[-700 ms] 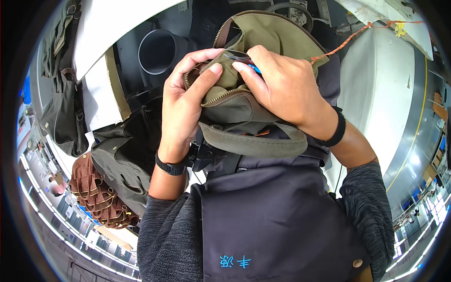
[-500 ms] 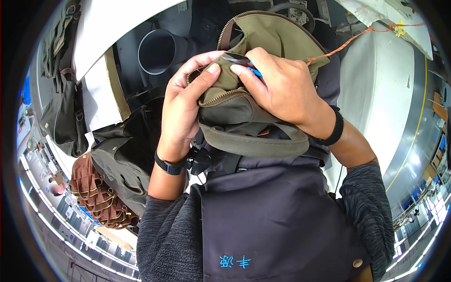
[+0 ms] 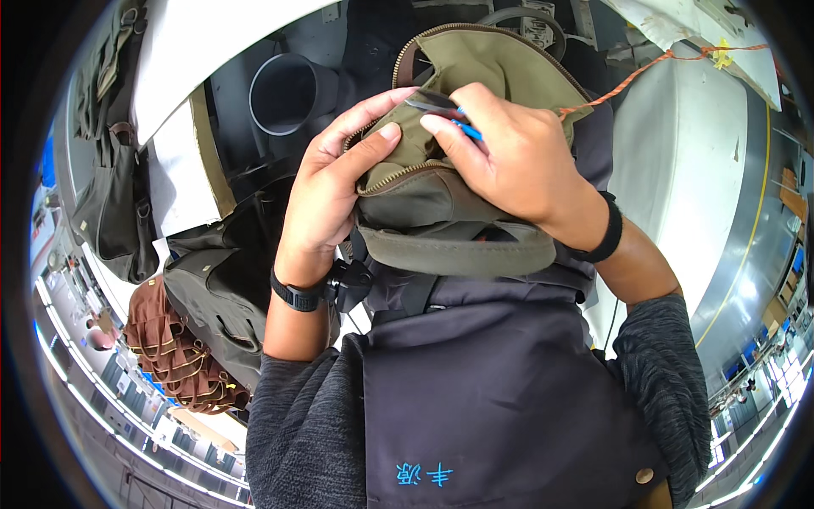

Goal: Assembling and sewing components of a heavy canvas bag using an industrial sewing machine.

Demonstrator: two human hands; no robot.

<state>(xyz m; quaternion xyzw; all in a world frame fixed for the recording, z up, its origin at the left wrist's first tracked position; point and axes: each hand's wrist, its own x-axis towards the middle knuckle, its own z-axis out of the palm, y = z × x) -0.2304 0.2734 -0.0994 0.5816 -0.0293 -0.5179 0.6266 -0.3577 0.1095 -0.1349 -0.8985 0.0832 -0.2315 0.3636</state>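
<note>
An olive canvas bag (image 3: 483,64) lies with its zippered top open, showing lighter green fabric inside and a looped handle (image 3: 454,254) toward me. My left hand (image 3: 335,178) is closed on the bag's opening at the left, thumb inside against the lining and fingertips at the upper edge. My right hand (image 3: 517,161) is closed on small blue-handled snips (image 3: 469,129) over the opening. Their metal blades point left, close to my left fingertips; exactly what lies between the blades is too small to tell.
Dark bags (image 3: 212,305) and brown bags (image 3: 174,356) are piled at the left, more hang above them. A grey cylinder (image 3: 280,93) stands behind my left hand. An orange cord (image 3: 627,78) runs to the upper right. A blurred person (image 3: 103,332) is at the far left background.
My left hand and wrist have shifted slightly left and its thumb a little lower. The snips have dipped slightly, still near the left fingertips. The bag's rim has moved only a little.
</note>
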